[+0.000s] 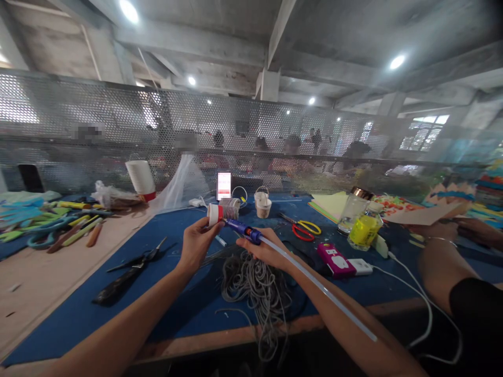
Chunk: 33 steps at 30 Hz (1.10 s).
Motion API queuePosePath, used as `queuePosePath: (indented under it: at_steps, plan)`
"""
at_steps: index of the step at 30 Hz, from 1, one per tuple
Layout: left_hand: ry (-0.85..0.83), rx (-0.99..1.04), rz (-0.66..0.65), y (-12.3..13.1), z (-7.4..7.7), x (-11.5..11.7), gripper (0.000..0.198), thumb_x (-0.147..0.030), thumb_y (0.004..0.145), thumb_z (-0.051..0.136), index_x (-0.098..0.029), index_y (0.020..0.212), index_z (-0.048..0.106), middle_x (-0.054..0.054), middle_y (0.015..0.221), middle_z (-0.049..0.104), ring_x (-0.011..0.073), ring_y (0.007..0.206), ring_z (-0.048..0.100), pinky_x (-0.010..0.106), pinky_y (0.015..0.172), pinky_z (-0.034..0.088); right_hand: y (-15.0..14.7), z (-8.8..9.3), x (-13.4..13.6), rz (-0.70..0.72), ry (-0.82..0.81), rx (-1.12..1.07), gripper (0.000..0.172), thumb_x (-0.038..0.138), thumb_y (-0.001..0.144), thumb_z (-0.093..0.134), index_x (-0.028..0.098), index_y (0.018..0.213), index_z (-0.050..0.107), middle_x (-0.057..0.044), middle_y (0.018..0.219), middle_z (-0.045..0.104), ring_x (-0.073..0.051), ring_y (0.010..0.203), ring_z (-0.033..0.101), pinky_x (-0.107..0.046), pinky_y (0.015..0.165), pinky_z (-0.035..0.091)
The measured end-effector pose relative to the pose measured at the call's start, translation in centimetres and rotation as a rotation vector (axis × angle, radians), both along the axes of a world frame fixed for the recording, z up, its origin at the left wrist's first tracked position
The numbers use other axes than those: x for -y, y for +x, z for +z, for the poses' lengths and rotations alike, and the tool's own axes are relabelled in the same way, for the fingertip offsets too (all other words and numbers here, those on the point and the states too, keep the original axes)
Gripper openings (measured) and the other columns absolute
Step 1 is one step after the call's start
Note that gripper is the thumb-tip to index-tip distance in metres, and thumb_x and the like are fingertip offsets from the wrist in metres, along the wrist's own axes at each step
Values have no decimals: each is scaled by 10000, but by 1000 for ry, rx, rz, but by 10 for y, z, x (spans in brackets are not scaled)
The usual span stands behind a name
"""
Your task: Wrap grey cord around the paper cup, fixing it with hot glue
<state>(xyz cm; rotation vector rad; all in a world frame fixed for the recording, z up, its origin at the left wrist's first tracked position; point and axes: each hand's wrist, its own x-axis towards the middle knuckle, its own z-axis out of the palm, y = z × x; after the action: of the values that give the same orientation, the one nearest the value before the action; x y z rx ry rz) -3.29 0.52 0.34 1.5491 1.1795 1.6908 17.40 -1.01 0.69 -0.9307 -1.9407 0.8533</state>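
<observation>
My left hand (197, 242) is closed around a small paper cup (214, 214), white with a red band, which lies tilted on its side. Grey cord seems to be wound about the far part of the cup. In my right hand (268, 248) is a blue glue gun (240, 228), its nozzle close to the cup; whether it touches I cannot tell. A long translucent glue stick (314, 280) sticks out of its back along my right forearm. Below my hands a loose heap of grey cord (255, 288) hangs over the table's front edge.
Black-handled scissors (129, 272) lie left, red-and-yellow scissors (304, 229) right. A small cord-wrapped basket (263, 203) and a lit phone (224, 186) stand behind. A purple power bank (333, 259), glass jars (363, 230) and a white cable are rightward. A co-worker's arm (442, 256) reaches in.
</observation>
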Motion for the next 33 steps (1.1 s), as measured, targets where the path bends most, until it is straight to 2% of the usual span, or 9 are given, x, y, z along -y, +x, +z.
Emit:
queuePosePath:
  at_steps: [7,15,21,33]
  plan:
    - [-35,-3,7,1,0,1,310,-400,707,746,-135,869,743,17,754,697,169,681,566,245,599,393,-1,-2,-2,-3,-50,-17,400,575,803,618,182,740,569,43,581,509,-94,489,468,-220,487,361]
    - [-34,11,-9,0,-1,0,288,-374,708,752,-134,868,741,22,767,709,169,698,577,255,656,412,-1,-2,-2,2,-70,-33,398,572,803,621,183,744,563,43,590,518,-93,488,475,-215,478,364]
    - [-37,-25,9,0,1,1,295,-396,711,744,-136,850,744,6,719,681,161,653,546,247,593,374,-1,-2,-2,2,-70,-41,395,569,802,625,180,759,574,44,585,521,-91,481,465,-220,483,369]
    - [-52,-25,10,2,2,3,290,-386,705,749,-133,845,751,4,697,670,148,623,516,245,573,352,0,-3,-4,-13,-57,-53,380,551,805,625,179,750,575,39,581,528,-92,468,465,-222,475,364]
